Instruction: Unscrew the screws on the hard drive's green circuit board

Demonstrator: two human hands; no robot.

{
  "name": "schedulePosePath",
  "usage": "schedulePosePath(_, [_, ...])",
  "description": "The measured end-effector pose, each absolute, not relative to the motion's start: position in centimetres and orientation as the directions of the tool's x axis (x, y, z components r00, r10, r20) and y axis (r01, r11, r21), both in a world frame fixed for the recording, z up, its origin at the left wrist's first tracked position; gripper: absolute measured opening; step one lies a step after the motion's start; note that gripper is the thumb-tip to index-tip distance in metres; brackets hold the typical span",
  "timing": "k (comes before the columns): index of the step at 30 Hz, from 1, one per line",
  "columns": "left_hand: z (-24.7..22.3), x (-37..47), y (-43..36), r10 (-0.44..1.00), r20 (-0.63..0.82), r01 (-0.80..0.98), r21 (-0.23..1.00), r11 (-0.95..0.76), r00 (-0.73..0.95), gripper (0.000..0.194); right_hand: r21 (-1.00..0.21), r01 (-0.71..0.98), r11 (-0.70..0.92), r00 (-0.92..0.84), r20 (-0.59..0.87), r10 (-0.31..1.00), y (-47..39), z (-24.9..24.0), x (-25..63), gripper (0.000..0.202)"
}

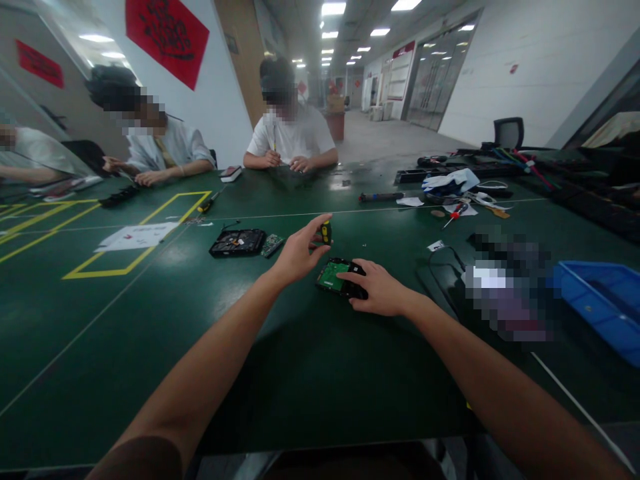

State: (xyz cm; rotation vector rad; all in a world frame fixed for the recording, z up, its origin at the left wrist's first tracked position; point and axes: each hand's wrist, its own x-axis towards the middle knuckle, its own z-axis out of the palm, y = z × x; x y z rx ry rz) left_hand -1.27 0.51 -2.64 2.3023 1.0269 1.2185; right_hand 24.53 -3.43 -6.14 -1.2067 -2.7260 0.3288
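Note:
A hard drive with a green circuit board (332, 275) lies on the green table, board side up. My right hand (379, 287) grips its right end, fingers over the top and thumb at the near edge. Just above and left of the drive, my left hand (302, 251) holds a yellow and black screwdriver (327, 233) by its handle between thumb and fingers. The tool's shaft cannot be made out. Left of my left hand sit an opened black drive (237, 243) and a loose circuit board (272, 245).
A blue bin (600, 293) stands at the right, with a blurred-out item and a cable beside it. Tools, gloves (451, 180) and cables lie at the back right. A paper sheet (137, 237) is at the left. Several people sit across the green table (250, 400).

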Motion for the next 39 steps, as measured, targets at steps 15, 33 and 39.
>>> schedulePosePath(15, [-2.51, -1.15, 0.27, 0.728, 0.611, 0.513, 0.537, -0.669, 0.311, 0.064, -0.257, 0.709, 0.657, -0.668, 0.054, 0.742, -3.45, -6.29, 24.51, 0.074])
schedulePosePath(33, [-2.54, -1.42, 0.53, 0.713, 0.584, 0.431, 0.569, -0.7, 0.388, 0.074, -0.252, 0.711, 0.657, -0.668, 0.05, 0.742, -3.44, -6.2, 24.55, 0.074])
schedulePosePath(39, [-2.42, -1.27, 0.49, 0.714, 0.622, 0.544, 0.496, -0.677, 0.321, 0.069, -0.25, 0.708, 0.661, -0.671, 0.055, 0.739, -3.54, -6.1, 24.49, 0.073])
